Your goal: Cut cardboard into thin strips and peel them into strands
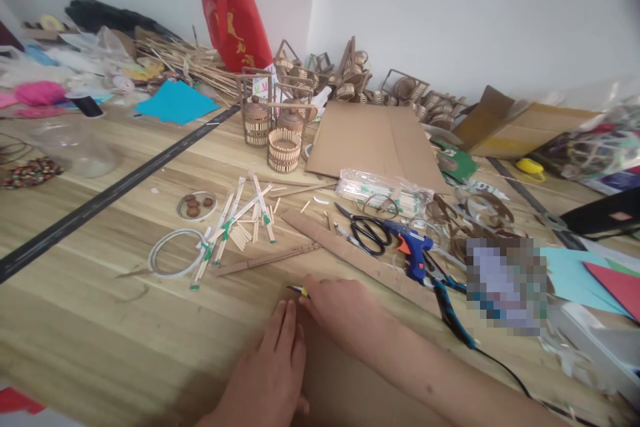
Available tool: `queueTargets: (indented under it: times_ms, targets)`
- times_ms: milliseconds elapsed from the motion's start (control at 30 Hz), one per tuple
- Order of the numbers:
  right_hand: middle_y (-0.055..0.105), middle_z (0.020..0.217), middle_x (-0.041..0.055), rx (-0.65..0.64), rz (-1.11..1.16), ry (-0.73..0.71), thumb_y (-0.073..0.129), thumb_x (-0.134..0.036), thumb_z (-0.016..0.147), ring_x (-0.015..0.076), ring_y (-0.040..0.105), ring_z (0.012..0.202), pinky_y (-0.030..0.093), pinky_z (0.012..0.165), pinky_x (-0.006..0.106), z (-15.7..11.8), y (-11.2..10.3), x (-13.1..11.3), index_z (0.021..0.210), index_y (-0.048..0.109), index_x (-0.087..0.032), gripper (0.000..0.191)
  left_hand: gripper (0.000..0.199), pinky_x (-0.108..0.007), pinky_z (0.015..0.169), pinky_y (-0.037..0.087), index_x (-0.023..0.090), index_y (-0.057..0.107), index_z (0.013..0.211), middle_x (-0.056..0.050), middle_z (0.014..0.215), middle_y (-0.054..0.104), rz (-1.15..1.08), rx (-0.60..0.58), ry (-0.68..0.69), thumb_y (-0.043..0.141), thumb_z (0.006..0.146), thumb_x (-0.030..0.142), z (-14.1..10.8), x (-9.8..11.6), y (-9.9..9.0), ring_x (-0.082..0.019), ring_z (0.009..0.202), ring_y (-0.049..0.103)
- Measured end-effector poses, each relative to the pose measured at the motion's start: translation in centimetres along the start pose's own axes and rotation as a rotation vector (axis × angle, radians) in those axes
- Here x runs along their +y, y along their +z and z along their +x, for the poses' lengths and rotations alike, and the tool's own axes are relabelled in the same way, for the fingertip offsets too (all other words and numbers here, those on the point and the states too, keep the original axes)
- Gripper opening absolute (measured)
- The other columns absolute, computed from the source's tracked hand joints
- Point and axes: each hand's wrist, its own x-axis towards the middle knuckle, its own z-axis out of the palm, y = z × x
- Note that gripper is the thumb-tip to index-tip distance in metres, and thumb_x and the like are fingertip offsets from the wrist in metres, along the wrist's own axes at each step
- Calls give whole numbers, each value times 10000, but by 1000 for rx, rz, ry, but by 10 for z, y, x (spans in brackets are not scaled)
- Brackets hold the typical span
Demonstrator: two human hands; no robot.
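My right hand is closed round a yellow-handled cutter whose dark blade points left. Beside it my left hand lies flat, fingers stretched forward, on the edge of a brown cardboard sheet at the bottom centre. The two hands are close together, with the blade just beyond the left fingertips. Ahead of them lie a thin brown strip and a long cardboard strip. Wrapped and loose chopsticks are scattered further left.
Black scissors, a blue glue gun and pliers lie right of centre. Tape rings sit left. Small woven baskets, a large cardboard sheet and a red bag stand or lie behind.
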Motion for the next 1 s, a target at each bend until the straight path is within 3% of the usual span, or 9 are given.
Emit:
queueTargets:
  times_ms: [167,333,467,633,833,1000]
  targets:
    - [753,835,113,-34,-21,-27,484,-298,999,270,755,775,539,551,287,6,-2,-1,1001,650,-143,227,744,-461,1051,480,97,516,1412,-240,1539,322,9,12,-25,801,750,279,-2,9,-12,-392,1416,339]
    - [758,858,110,-67,-35,-42,515,-231,978,265,756,778,547,561,278,4,-10,-3,991,653,-146,162,757,-406,1000,526,92,527,1402,-252,1506,373,23,53,-25,819,730,284,-6,11,-18,-376,1387,398]
    - [754,839,124,-62,-38,-50,516,-201,969,269,756,765,554,560,285,4,-10,-4,997,649,-129,153,692,-381,966,549,98,565,1368,-250,1484,416,28,141,-13,804,735,243,-8,10,-16,-366,1366,439]
    - [744,813,132,-85,-25,-64,517,-162,946,285,755,754,576,565,323,7,-6,-5,1019,640,-119,150,692,-370,935,563,109,577,1358,-247,1479,432,18,148,-19,806,723,263,-8,11,-13,-373,1368,436]
    - [752,856,144,-167,8,-8,525,-45,868,298,756,789,603,592,359,7,-16,-15,1021,640,-106,202,704,-365,916,572,114,569,1368,-230,1478,449,20,183,-22,783,707,222,-9,11,-12,-374,1362,445]
    - [756,869,168,-232,40,46,591,-76,831,315,754,827,609,609,385,14,-20,-22,1107,620,-93,278,680,-326,872,583,91,558,1374,-241,1473,457,21,210,-35,744,731,209,-9,11,-7,-370,1343,473]
